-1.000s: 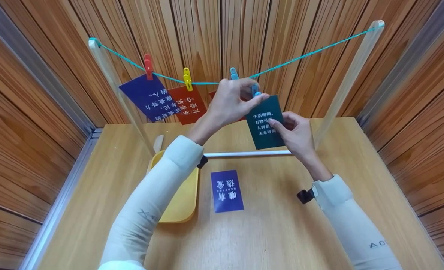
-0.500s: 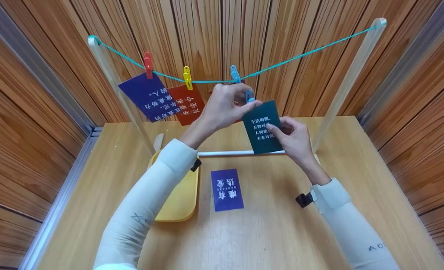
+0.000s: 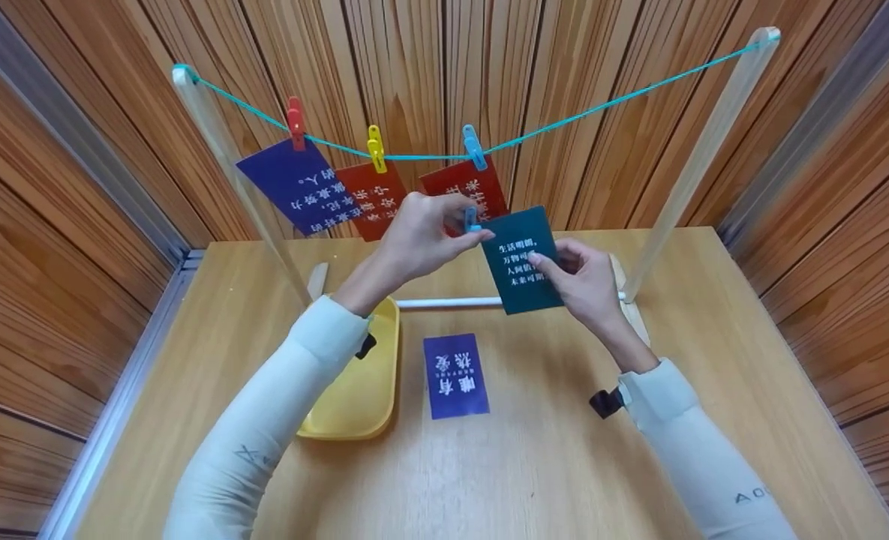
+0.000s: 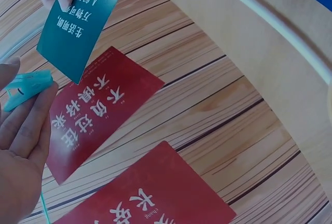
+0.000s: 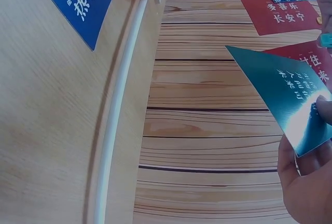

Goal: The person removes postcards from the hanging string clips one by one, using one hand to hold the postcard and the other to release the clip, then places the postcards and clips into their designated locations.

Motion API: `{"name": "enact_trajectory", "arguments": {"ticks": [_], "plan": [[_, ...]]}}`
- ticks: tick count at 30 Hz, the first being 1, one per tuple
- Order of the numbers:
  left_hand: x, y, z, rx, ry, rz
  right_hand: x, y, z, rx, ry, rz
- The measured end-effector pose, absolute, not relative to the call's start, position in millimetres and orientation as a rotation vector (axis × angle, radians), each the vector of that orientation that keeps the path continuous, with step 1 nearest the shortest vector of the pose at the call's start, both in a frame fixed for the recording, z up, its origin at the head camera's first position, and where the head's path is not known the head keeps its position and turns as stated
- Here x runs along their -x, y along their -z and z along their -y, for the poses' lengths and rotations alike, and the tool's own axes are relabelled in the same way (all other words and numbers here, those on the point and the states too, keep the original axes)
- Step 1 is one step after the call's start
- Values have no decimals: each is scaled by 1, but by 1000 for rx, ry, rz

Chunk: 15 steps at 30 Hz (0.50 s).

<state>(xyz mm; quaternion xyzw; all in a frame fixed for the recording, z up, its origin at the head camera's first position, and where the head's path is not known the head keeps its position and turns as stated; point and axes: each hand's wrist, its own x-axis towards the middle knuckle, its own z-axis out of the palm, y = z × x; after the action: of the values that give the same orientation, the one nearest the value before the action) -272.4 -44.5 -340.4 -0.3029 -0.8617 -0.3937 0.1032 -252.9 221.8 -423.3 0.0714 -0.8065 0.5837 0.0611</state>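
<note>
My left hand (image 3: pixel 418 232) pinches a light-blue clothespin (image 4: pixel 28 86) between thumb and fingers, beside the top left corner of a dark green card (image 3: pixel 523 251). In the left wrist view the pin and the card are apart. My right hand (image 3: pixel 587 281) holds that card by its right side, thumb on the printed front and fingers behind. Behind them a red card (image 3: pixel 482 180) hangs from the teal string (image 3: pixel 594 109) under another blue clothespin (image 3: pixel 474 146). Further left hang a second red card (image 3: pixel 373 199) with a yellow clothespin (image 3: pixel 376 148) and a purple-blue card (image 3: pixel 294 184) with a red clothespin (image 3: pixel 295 124).
Two upright posts (image 3: pixel 703 165) carry the string, with a white bar (image 3: pixel 452 303) between their feet. A yellow tray (image 3: pixel 354 427) stands on the table at left, partly under my left forearm. Beside it lies another purple-blue card (image 3: pixel 456 375). Wood-patterned walls enclose the table.
My left hand has moved left and down with the clothespin, away from the string, uncovering the hanging red card. My right hand has lowered the green card slightly and shifted it left.
</note>
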Motion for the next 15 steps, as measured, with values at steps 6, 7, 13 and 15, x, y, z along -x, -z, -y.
{"name": "enact_trajectory", "arguments": {"ticks": [6, 7, 13, 15], "plan": [[270, 353, 47, 928, 1130, 2547, 253, 433, -219, -217, -1776, 2450], [270, 356, 49, 929, 1129, 2553, 253, 436, -218, -227, -1777, 2450], [269, 372, 57, 897, 1153, 2591, 254, 445, -211, -274, -1773, 2457], [269, 378, 58, 888, 1154, 2590, 255, 447, -209, -286, -1777, 2458]]}}
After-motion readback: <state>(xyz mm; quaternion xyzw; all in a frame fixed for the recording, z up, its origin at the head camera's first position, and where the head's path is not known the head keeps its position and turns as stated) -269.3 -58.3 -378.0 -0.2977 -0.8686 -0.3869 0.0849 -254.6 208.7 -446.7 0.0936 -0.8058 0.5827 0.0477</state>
